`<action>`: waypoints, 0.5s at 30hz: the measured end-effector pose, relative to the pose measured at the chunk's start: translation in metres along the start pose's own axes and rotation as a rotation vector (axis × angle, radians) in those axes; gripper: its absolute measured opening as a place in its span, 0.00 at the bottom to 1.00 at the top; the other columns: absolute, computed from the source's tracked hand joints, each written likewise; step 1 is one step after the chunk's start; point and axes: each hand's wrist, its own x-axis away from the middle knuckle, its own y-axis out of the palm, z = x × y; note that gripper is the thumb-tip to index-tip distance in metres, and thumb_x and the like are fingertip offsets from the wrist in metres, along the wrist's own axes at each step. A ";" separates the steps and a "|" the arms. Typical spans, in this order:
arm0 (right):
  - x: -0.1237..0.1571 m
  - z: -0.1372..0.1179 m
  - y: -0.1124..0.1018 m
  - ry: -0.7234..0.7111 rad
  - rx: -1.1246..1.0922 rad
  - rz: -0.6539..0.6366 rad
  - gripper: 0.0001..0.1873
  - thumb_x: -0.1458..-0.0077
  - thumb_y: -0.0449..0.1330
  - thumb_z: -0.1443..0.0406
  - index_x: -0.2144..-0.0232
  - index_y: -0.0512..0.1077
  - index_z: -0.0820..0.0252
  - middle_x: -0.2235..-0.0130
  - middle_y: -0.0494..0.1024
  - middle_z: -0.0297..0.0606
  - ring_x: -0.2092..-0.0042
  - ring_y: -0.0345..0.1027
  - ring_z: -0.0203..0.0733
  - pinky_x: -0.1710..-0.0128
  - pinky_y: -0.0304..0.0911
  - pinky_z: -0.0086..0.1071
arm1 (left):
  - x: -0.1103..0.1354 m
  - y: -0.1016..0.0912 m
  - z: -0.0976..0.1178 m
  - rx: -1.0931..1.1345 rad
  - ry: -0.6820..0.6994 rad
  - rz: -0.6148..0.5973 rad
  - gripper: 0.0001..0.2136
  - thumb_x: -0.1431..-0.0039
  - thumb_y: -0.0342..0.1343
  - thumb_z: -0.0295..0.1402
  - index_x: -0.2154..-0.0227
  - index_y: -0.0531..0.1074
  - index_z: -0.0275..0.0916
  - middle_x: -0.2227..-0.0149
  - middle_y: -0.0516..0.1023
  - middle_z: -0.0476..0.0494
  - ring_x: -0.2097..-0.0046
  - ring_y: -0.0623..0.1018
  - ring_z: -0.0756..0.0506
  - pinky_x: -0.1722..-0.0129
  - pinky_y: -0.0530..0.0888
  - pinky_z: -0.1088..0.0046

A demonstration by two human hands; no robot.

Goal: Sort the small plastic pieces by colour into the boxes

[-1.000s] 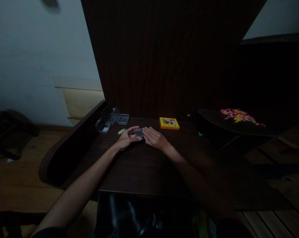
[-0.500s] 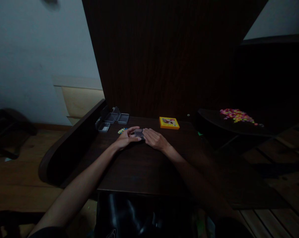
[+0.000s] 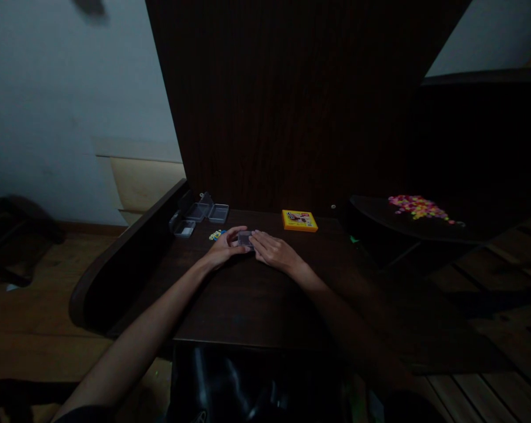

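Note:
A small clear plastic box (image 3: pixel 244 238) is between my two hands, over the dark wooden surface. My left hand (image 3: pixel 224 249) grips its left side, thumb in front and fingers behind. The fingers of my right hand (image 3: pixel 276 252) are held together and press on the box's right part, covering that end. What the box contains is too dark to make out. Just behind my left hand lies a little heap of yellow and blue pieces (image 3: pixel 215 235), partly hidden by that hand.
Open clear plastic cases (image 3: pixel 218 213) stand at the back left, beside a smaller open case (image 3: pixel 185 229). A flat yellow box (image 3: pixel 299 221) lies at the back. On a dark ledge to the right is a pile of pink, red and yellow pieces (image 3: pixel 419 207). A raised wooden side (image 3: pixel 89 294) borders the left.
My right hand's fingers have shifted slightly left over the plastic box, covering a bit more of it. My left hand keeps its hold. The view has tilted slightly.

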 end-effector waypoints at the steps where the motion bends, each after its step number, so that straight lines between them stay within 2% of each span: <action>1: -0.001 -0.001 0.000 -0.012 0.014 -0.008 0.18 0.40 0.52 0.71 0.50 0.70 0.74 0.49 0.75 0.57 0.45 0.69 0.51 0.46 0.68 0.42 | 0.000 0.000 -0.001 0.000 0.002 0.010 0.35 0.65 0.72 0.29 0.50 0.67 0.36 0.47 0.74 0.37 0.50 0.76 0.42 0.44 0.69 0.56; 6: -0.008 -0.002 -0.005 -0.085 0.098 -0.130 0.18 0.39 0.49 0.70 0.50 0.70 0.74 0.50 0.75 0.58 0.47 0.70 0.50 0.50 0.71 0.41 | -0.003 -0.002 -0.007 -0.025 -0.014 0.024 0.35 0.68 0.73 0.29 0.53 0.67 0.36 0.49 0.75 0.36 0.51 0.77 0.42 0.45 0.70 0.56; 9: -0.012 -0.004 -0.013 -0.150 0.191 -0.204 0.17 0.39 0.48 0.71 0.52 0.70 0.78 0.53 0.76 0.61 0.49 0.72 0.52 0.54 0.73 0.40 | -0.004 -0.002 -0.008 -0.025 -0.016 0.007 0.35 0.68 0.73 0.29 0.53 0.67 0.36 0.49 0.75 0.36 0.52 0.78 0.42 0.46 0.71 0.56; 15: -0.020 -0.008 -0.025 -0.183 0.268 -0.234 0.17 0.39 0.44 0.76 0.54 0.70 0.79 0.56 0.77 0.63 0.53 0.74 0.51 0.58 0.74 0.38 | -0.003 0.000 -0.007 0.015 0.003 0.002 0.35 0.66 0.72 0.28 0.51 0.66 0.35 0.48 0.74 0.34 0.52 0.78 0.43 0.46 0.71 0.58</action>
